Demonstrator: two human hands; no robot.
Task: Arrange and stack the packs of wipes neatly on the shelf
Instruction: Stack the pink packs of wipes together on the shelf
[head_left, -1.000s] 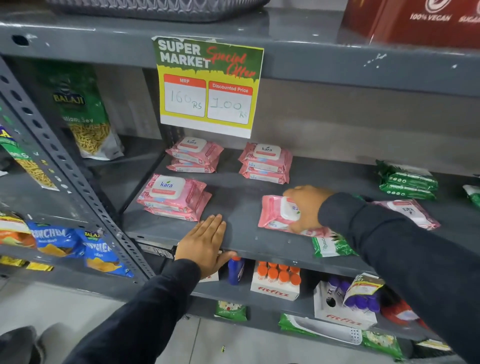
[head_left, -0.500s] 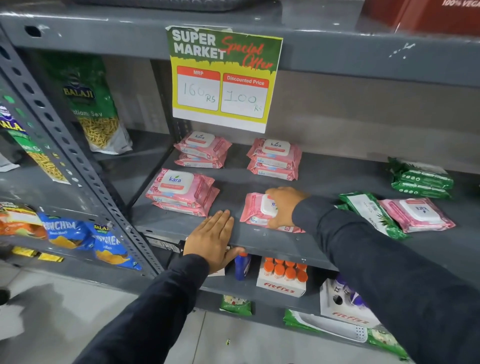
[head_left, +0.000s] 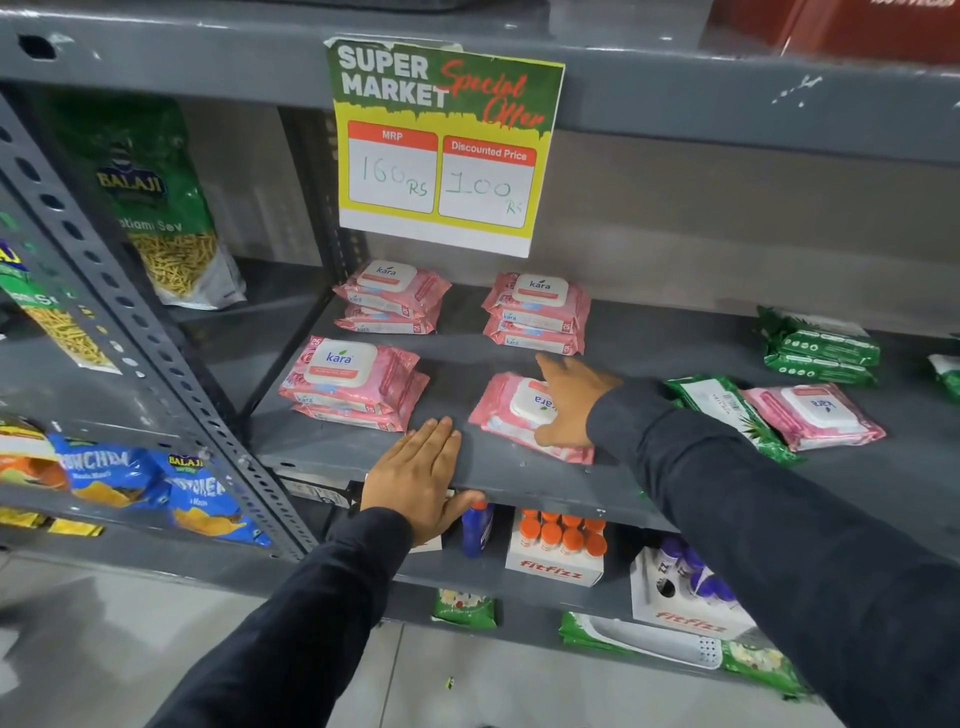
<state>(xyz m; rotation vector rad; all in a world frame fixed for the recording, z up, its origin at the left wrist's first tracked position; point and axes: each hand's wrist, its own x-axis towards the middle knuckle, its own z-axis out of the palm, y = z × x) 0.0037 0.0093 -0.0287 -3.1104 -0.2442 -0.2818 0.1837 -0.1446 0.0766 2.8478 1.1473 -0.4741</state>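
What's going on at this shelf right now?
A person is tidying pink wipes packs on the grey shelf. The right hand rests on a single pink pack at the front; the left hand lies flat on the shelf edge. Three pink stacks already stand nearby.

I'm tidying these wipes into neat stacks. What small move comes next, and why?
Probably reach the right hand for the loose pink pack and lay it on the single pack under that hand; the other three pink piles look stacked already.

Head camera looks down, close to shelf.
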